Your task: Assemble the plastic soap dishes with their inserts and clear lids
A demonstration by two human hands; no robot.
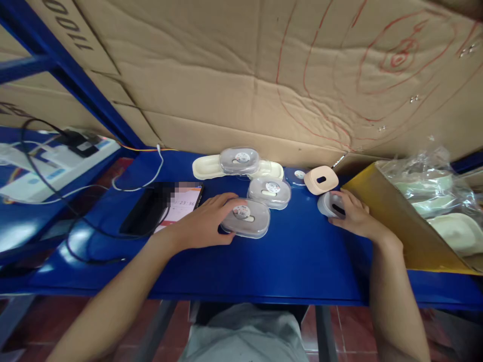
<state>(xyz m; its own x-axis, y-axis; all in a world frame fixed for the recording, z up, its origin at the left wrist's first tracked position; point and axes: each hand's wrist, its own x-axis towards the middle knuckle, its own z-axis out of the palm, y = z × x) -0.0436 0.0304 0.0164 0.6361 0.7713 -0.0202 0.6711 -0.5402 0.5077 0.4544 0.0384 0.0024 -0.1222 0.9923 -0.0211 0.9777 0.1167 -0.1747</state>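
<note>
My left hand [206,221] grips the left end of an oval container with a clear lid [252,221] and a round label, which lies on the blue table [294,266]. Fingers and thumb of my right hand [352,215] close around a small translucent container [325,205] with a dark oval slot, near the cardboard box. Just behind the left hand's container sits a similar lidded container [277,196]. Farther back, another lidded container [230,163] rests over cream trays [207,167]. A peach lid with a dark slot [328,185] lies beyond my right hand, beside a clear labelled lid [291,177].
A cardboard box [362,201] holding cream trays in plastic bags [456,231] stands at the right. To the left lie a lit phone [184,203], a black case [141,213] and cables. A power strip [56,171] sits farther left. Cardboard sheeting [211,65] walls the back.
</note>
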